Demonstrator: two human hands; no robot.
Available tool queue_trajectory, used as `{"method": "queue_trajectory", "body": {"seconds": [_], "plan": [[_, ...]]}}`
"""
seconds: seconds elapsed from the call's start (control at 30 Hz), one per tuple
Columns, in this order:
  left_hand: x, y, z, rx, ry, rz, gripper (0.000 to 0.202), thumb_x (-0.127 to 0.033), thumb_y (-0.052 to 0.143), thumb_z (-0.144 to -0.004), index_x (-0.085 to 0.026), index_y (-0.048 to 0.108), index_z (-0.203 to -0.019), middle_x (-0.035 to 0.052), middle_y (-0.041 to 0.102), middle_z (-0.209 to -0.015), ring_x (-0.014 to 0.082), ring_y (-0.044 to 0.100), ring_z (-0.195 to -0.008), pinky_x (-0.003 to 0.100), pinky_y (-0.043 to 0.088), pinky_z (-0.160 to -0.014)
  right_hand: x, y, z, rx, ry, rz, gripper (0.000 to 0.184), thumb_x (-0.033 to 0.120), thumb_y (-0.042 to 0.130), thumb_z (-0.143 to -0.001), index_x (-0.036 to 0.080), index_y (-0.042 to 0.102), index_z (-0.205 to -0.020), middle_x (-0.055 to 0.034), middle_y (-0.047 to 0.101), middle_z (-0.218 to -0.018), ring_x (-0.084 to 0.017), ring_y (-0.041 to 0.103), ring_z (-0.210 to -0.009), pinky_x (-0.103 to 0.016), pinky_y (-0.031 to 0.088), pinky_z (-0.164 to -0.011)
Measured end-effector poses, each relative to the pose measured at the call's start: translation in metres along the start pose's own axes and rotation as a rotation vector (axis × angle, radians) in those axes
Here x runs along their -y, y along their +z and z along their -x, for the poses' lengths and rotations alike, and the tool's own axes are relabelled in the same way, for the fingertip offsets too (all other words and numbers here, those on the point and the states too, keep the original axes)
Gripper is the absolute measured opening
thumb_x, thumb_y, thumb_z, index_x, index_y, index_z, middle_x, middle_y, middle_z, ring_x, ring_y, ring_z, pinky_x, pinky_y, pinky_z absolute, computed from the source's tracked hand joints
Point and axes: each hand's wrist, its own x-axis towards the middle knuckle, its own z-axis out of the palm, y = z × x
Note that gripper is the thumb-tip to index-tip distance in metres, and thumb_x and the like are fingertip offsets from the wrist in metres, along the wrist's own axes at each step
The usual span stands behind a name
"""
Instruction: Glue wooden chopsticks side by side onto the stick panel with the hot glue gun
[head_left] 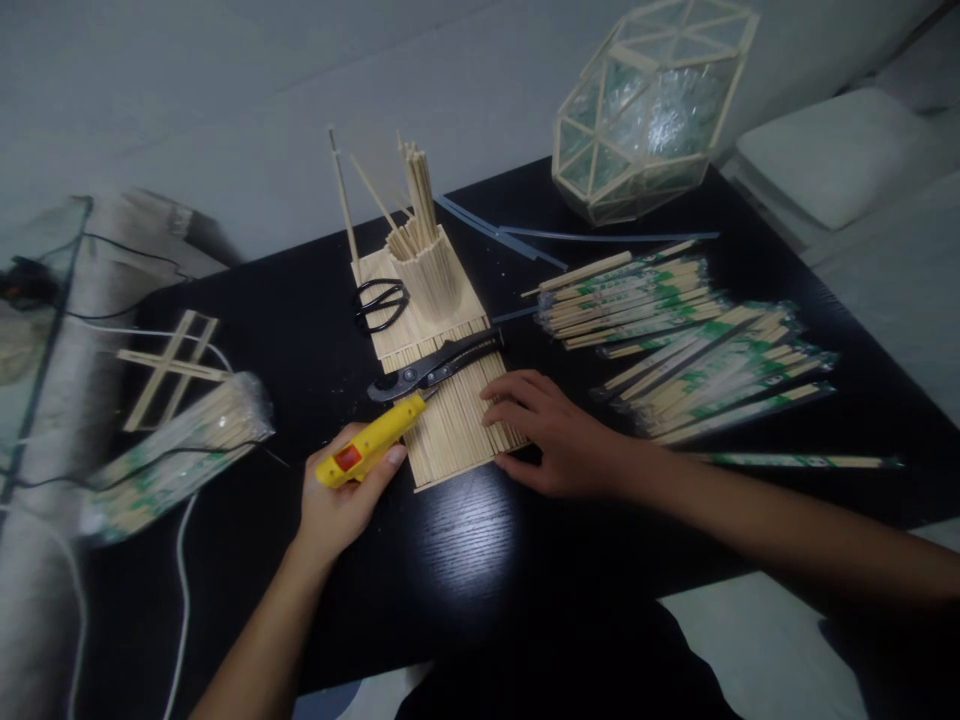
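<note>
My left hand is wrapped round a yellow glue gun with a red switch, its tip pointing over a panel of wooden sticks. My right hand rests on the panel's right edge, fingers spread. Across the panel lies a pair of dark-handled pliers or cutters. Just behind, on a wooden base, stands a round holder made of sticks, with loose sticks upright in it. Black-handled scissors lie to its left.
Wrapped chopsticks are spread at the right, and a plastic bag of them lies left beside a crossed stick frame. Clear glue sticks lie behind. A faceted frame stands at the back right. Cords run along the left.
</note>
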Motion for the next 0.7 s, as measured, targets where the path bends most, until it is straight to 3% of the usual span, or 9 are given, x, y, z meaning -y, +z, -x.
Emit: {"method": "queue_trajectory", "body": {"seconds": [0.13,0.5,0.7], "plan": [[-0.0028,0.0062,0.0009,0.015,-0.035,-0.002,0.014,-0.029,0.078,-0.095,-0.018,0.071,-0.089,-0.0030,0.069,-0.071,0.0120,0.062,-0.059,0.020,0.048,-0.053,-0.0003,0.0015,-0.0002,-0.018,-0.007,-0.007,0.029,0.020,0.076,-0.093,0.021,0.064,-0.120,-0.0182,0.063,-0.141,-0.036,0.056,-0.137,-0.060,0.051,-0.116],[-0.0034,0.0103,0.0027,0.090,0.107,0.010,0.004,-0.021,0.077,-0.098,-0.019,0.076,-0.096,-0.0016,0.071,-0.079,0.0117,0.065,-0.062,0.021,0.052,-0.058,-0.0012,0.0009,0.0012,-0.011,0.005,-0.042,0.019,0.021,0.076,-0.095,0.022,0.070,-0.113,-0.0170,0.063,-0.143,-0.035,0.055,-0.141,-0.061,0.051,-0.116],[-0.0007,0.0047,0.0022,0.129,0.141,-0.016,0.017,-0.034,0.079,-0.100,-0.018,0.075,-0.096,0.0014,0.075,-0.079,0.0152,0.070,-0.064,0.024,0.057,-0.059,-0.0004,0.0003,0.0002,-0.008,0.005,-0.029,0.028,0.020,0.077,-0.093,0.022,0.065,-0.118,-0.0168,0.064,-0.141,-0.035,0.056,-0.139,-0.060,0.051,-0.116]]}}
